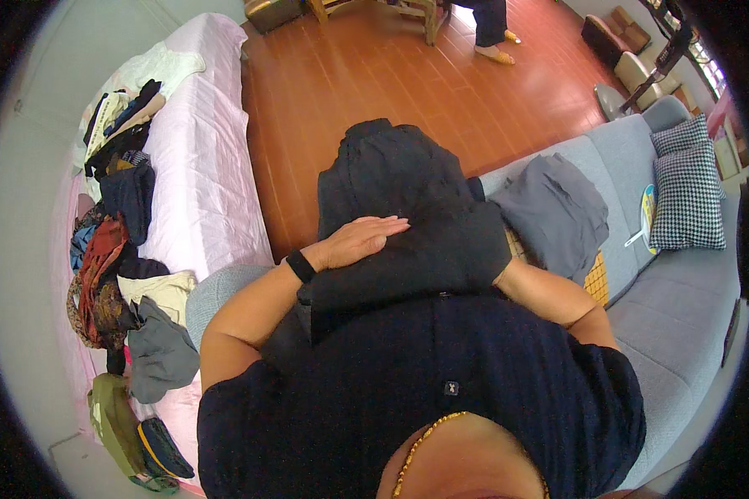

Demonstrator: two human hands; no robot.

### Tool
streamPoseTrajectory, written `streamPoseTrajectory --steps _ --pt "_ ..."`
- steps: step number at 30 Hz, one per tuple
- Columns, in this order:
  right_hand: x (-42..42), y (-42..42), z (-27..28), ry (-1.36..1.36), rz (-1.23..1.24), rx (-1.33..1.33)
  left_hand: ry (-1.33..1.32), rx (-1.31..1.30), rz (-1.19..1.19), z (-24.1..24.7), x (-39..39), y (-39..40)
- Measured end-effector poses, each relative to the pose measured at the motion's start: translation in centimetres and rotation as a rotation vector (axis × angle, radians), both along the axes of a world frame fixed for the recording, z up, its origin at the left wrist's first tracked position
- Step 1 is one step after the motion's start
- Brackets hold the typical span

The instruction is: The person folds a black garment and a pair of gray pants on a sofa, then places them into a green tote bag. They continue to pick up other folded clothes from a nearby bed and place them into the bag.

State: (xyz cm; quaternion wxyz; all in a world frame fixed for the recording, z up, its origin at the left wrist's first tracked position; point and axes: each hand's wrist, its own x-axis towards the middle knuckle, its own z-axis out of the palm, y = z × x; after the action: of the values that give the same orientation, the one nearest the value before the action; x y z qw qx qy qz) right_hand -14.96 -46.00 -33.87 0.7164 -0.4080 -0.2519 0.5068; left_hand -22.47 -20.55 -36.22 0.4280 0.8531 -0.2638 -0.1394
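A black garment [406, 206], seemingly trousers, lies gathered across my lap. My left hand [365, 240] rests flat on top of it, palm down and fingers straight, with a black band [301, 266] around the wrist. At the garment's right edge my right forearm [540, 290] passes under the cloth. The fabric hides my right hand, so its grip cannot be seen. Beside the garment on the right, a grey garment [555, 212] lies loosely on the sofa, partly over a tan checked mat [597, 279].
On the left, a pink-covered bed [206, 206] bears folded and heaped clothes [103, 274]. A grey sofa [655, 349] holds a houndstooth cushion [688, 187] and a hand fan [648, 218]. A person's legs [492, 28] stand by a wooden stool [430, 25] across the wooden floor [349, 81].
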Motion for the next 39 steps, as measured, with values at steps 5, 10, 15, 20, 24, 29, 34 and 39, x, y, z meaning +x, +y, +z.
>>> streamPoseTrajectory --steps 5,10,15,20,24,29,34,39 --pt "-0.9 0.0 0.9 0.046 -0.003 0.087 0.201 -0.108 -0.063 0.9 -0.8 -0.2" --pt "-0.9 0.8 1.5 0.151 -0.034 0.136 0.59 -0.437 0.161 -0.2 -2.3 -0.1" --pt "1.9 2.9 3.3 0.212 -0.038 0.164 0.747 -0.78 0.347 -0.4 -2.3 0.4" --pt "5.6 3.7 3.8 0.889 0.051 0.023 0.819 -0.973 0.441 -1.0 -2.0 0.5" --pt "7.6 2.2 0.9 0.638 0.02 -0.282 0.832 -1.05 0.492 -1.1 -2.1 0.7" --pt "9.0 -0.7 -0.7 0.26 -0.04 -0.308 0.845 -1.131 0.552 -1.5 -2.5 0.3" --pt "7.9 -4.0 0.4 -0.042 -0.021 -0.004 0.843 -1.201 0.604 -1.7 -2.2 0.2" --pt "1.9 -3.4 -1.7 -0.926 -0.202 -0.467 0.796 -1.266 0.698 -1.4 -2.7 0.0"
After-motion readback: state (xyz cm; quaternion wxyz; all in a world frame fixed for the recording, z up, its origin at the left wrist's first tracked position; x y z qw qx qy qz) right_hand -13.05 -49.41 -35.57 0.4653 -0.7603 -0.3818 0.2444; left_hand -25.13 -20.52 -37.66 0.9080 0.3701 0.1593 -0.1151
